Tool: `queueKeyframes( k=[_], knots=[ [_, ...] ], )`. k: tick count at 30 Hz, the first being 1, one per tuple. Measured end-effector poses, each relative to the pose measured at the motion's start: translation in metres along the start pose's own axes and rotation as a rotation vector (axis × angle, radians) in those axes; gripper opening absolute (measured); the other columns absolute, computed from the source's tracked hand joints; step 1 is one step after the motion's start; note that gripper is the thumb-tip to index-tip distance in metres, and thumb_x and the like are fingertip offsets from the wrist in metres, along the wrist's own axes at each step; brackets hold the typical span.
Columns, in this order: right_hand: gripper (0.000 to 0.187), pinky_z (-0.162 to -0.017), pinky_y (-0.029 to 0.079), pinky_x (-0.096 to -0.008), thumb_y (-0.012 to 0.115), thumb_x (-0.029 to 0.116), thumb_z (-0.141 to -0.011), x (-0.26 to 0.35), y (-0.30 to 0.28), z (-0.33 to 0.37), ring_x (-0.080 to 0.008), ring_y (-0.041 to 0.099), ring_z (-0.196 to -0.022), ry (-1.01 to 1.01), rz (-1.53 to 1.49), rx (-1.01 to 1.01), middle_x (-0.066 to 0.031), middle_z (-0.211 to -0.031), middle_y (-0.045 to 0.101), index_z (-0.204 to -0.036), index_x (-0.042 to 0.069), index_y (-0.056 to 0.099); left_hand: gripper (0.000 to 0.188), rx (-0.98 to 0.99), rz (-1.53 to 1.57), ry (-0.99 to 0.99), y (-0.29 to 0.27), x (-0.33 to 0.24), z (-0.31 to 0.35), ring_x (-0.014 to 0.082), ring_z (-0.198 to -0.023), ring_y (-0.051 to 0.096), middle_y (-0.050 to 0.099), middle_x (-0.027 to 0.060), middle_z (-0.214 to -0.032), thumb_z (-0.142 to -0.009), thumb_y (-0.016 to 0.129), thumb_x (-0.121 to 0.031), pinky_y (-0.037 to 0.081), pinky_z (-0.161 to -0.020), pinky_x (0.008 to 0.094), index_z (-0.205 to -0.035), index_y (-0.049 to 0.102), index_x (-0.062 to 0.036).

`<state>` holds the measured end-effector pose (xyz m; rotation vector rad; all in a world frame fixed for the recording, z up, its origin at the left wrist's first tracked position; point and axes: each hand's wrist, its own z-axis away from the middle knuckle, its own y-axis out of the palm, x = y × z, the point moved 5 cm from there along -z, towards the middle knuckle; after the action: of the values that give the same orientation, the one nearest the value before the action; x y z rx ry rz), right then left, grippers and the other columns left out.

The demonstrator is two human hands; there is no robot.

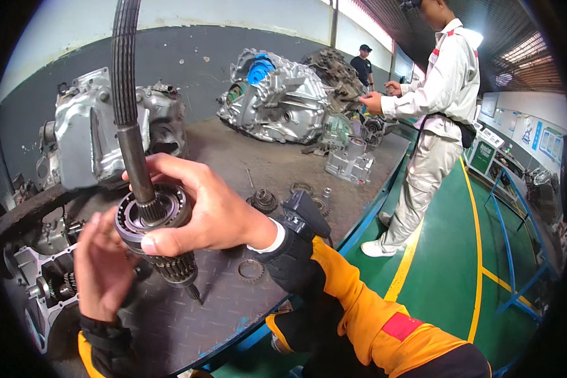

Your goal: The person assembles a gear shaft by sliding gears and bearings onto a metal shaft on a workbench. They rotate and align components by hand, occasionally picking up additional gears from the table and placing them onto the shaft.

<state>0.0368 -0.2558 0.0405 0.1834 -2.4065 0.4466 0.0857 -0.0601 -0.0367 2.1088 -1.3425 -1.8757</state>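
A long splined transmission shaft (126,82) stands tilted in front of me, above the bench. My right hand (205,205) is closed around the ring-shaped bearing (126,217) on it, thumb in front. Below the bearing, the shaft's toothed gear section (175,268) tapers to a thin splined tip. My left hand (105,268) is raised beside the bearing and gears, its fingers stretched out and slightly blurred. Part of it lies behind the assembly, so contact there is unclear. On the bench near my right wrist are a small gear (263,200) and a flat toothed ring (251,270).
The metal bench (220,145) carries large silver gearbox housings (283,101) at the back and another casing (82,138) at left. An opened housing with gears (50,277) lies nearer left. A person in a pale uniform (444,82) stands at the bench's right edge, another person farther back.
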Motion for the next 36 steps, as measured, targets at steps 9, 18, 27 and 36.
queueKeyframes(
  k=[9,18,27,36],
  knots=[
    [0.074,-0.097,0.051,-0.0309,0.091,0.029,-0.073,-0.002,0.006,-0.003,-0.0148,0.063,-0.107,0.007,0.023,-0.022,-0.0070,-0.116,0.066,-0.133,-0.002,0.060,0.086,0.313,-0.160,0.082,0.038,0.034,0.008,0.0269,-0.137,0.054,0.056,0.0088,-0.150,-0.092,0.071,-0.061,0.042,-0.113,0.0463,-0.154,0.044,-0.0072],
    [0.070,-0.092,0.053,-0.0371,0.089,0.042,-0.069,0.000,0.006,-0.001,-0.0274,0.069,-0.100,-0.154,0.144,-0.110,-0.0195,-0.106,0.070,-0.114,-0.006,0.067,0.045,0.036,-0.398,0.010,0.047,0.023,0.009,0.0174,-0.099,0.069,0.072,0.0051,-0.107,-0.072,0.087,0.000,0.055,-0.090,0.0327,-0.113,0.071,0.0024],
    [0.080,-0.091,0.054,-0.0347,0.095,0.046,-0.063,0.004,0.000,-0.001,-0.0194,0.068,-0.098,-0.194,0.123,-0.042,-0.0133,-0.100,0.070,-0.118,-0.004,0.064,0.042,-0.015,-0.501,-0.006,0.055,0.022,0.009,0.0178,-0.094,0.071,0.074,0.0075,-0.104,-0.072,0.081,0.010,0.059,-0.085,0.0323,-0.113,0.072,0.0042],
    [0.095,-0.115,0.049,-0.0522,0.091,0.038,-0.078,-0.007,-0.060,-0.007,-0.0409,0.060,-0.132,0.025,-0.015,-0.102,-0.0273,-0.146,0.056,-0.154,0.004,0.045,0.045,0.175,-0.520,0.139,0.085,0.015,-0.001,0.0093,-0.090,0.065,0.073,0.0021,-0.100,-0.074,0.089,-0.012,0.054,-0.083,0.0291,-0.113,0.069,-0.0017]
  ],
)
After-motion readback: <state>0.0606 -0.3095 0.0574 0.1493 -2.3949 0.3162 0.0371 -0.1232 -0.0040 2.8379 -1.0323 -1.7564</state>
